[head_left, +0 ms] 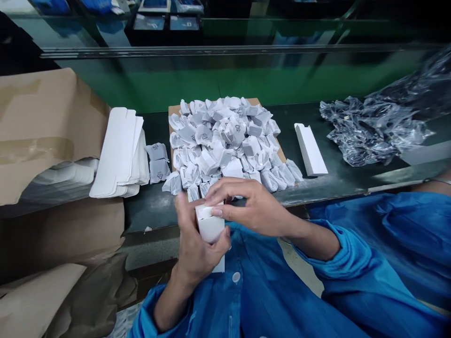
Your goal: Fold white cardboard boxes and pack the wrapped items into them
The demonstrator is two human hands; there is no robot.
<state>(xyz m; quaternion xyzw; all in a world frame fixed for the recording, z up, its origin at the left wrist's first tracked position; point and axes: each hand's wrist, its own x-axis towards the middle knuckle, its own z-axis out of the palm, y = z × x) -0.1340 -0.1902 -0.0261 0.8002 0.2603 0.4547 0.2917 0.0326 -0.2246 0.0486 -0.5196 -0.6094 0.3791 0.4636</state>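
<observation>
A narrow white carton [211, 228] is held up in front of my body, its end tilted towards me. Wrapped round its sides are the fingers and thumb of my left hand [193, 251]. At the upper end, my right hand [255, 206] pinches the small flap with thumb and fingers. Just beyond my hands lies a heap of small items in white wrappers [225, 141], piled on a cardboard sheet [281, 154]. What the wrappers contain is hidden. Some of the carton is hidden by my left hand.
Flat white cartons [118, 150] are stacked at left beside a large brown box [38, 117]. Two wrapped packets [158, 170] lie near them. To the right are a formed white carton [310, 150] and crumpled clear plastic [373, 131]. A person's blue sleeve [398, 225] is close at right.
</observation>
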